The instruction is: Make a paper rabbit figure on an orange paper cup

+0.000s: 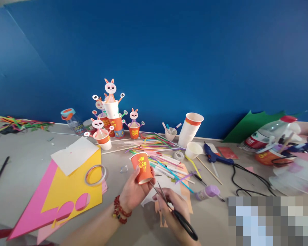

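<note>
An orange paper cup (141, 167) with yellow lettering is held in my left hand (133, 191), its open rim tilted down toward me. Red bead bracelets circle that wrist. My right hand (173, 201) grips a pair of scissors (181, 222) with black handles. The scissor blades are parted and point up at the cup's rim; whether they touch the paper I cannot tell. Under the hands lie white paper (165, 179) and a peach-coloured sheet (187, 188) with cut edges.
Rabbit-faced paper cups (102, 136) stand at the back left. Coloured paper (74, 184) and a tape roll (94, 175) lie left. Markers (166, 164) spread across the middle. Right are stacked cups (190, 130), a glue gun (215, 155) with its cord and a plastic bottle (269, 133).
</note>
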Tool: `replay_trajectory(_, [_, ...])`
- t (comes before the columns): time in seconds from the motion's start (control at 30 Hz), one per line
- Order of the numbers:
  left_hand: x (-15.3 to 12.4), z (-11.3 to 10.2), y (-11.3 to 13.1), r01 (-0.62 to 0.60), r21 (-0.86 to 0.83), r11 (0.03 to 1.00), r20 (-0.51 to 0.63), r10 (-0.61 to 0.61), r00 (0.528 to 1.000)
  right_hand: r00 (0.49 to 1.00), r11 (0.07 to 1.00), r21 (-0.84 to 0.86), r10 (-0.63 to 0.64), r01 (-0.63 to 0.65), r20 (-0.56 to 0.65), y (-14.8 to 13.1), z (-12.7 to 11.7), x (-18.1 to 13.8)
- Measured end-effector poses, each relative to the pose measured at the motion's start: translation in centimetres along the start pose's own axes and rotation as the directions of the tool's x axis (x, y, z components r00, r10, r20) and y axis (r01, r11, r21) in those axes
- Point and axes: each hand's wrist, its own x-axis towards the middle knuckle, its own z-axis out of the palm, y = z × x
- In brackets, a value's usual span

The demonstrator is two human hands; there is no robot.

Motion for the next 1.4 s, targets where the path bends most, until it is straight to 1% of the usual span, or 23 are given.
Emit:
replay_trajectory(0.1, [0.0, 0.2, -0.2, 0.029, -0.025, 0.999, -0.027, -0.030, 0.999, 1.000, 1.000, 0.023, 0.003, -0.003, -0.015, 0.1, 0.2, 0.0])
replay_trajectory(0.2, [0.0, 0.2, -0.6, 0.048, 0.019, 0.999, -0.052, -0.047, 0.998, 1.000, 0.999, 0.028, 0.024, -0.024, 0.008, 0.0, 0.3, 0.0])
replay_trajectory(0.3, [-0.1, 0.2, -0.8, 0.093, 0.054, 0.994, -0.055, -0.090, 0.994, 0.998, 0.998, 0.024, 0.050, -0.050, 0.028, -0.1, 0.2, 0.1])
replay_trajectory(0.5, [-0.1, -0.2, -0.9, 0.135, 0.031, 0.990, -0.032, -0.134, 0.990, 0.999, 1.000, 0.012, -0.007, 0.007, 0.043, 0.4, 0.4, 0.1])
replay_trajectory(0.67, [-0.1, -0.2, -1.0, 0.104, 0.062, 0.993, -0.052, -0.100, 0.994, 0.997, 0.998, -0.013, -0.065, 0.065, 0.032, 0.6, 0.4, 0.1])
replay_trajectory(0.77, [-0.2, -0.2, -1.0, 0.077, 0.091, 0.993, -0.059, -0.072, 0.996, 0.997, 0.997, -0.018, -0.072, 0.073, 0.030, 0.5, 0.4, 0.1])
replay_trajectory(0.87, [-0.2, -0.2, -1.0, 0.079, 0.134, 0.988, -0.042, -0.074, 0.996, 0.996, 0.996, -0.022, -0.082, 0.082, 0.023, 0.2, 0.4, 0.0])
replay_trajectory(1.03, [-0.4, -0.1, -0.7, 0.010, 0.236, 0.972, 0.023, -0.016, 1.000, 0.995, 0.995, -0.036, -0.089, 0.090, 0.039, 0.0, 0.3, 0.1])
replay_trajectory(1.1, [-0.4, -0.2, -0.6, 0.009, 0.256, 0.967, 0.038, -0.019, 0.999, 0.994, 0.993, -0.050, -0.102, 0.104, 0.041, 0.0, 0.2, 0.2])
replay_trajectory(1.17, [-0.4, -0.3, -0.5, 0.001, 0.272, 0.962, 0.050, -0.015, 0.999, 0.991, 0.989, -0.057, -0.132, 0.133, 0.028, -0.2, 0.1, 0.2])
replay_trajectory(1.23, [-0.3, -0.6, -0.4, -0.034, 0.290, 0.956, 0.067, 0.015, 0.998, 0.984, 0.983, -0.044, -0.175, 0.176, 0.014, -0.5, 0.0, 0.1])
replay_trajectory(1.3, [-0.1, -1.0, -0.5, -0.099, 0.342, 0.934, 0.088, 0.073, 0.993, 0.977, 0.977, 0.002, -0.214, 0.214, 0.007, -0.9, -0.2, 0.0])
replay_trajectory(1.33, [0.1, -1.2, -0.6, -0.151, 0.391, 0.908, 0.096, 0.123, 0.988, 0.972, 0.972, 0.034, -0.233, 0.233, 0.001, -1.1, -0.3, -0.1])
replay_trajectory(1.4, [0.3, -1.5, -0.9, -0.255, 0.505, 0.824, 0.093, 0.242, 0.966, 0.963, 0.956, 0.113, -0.269, 0.270, -0.023, -1.3, -0.6, -0.2])
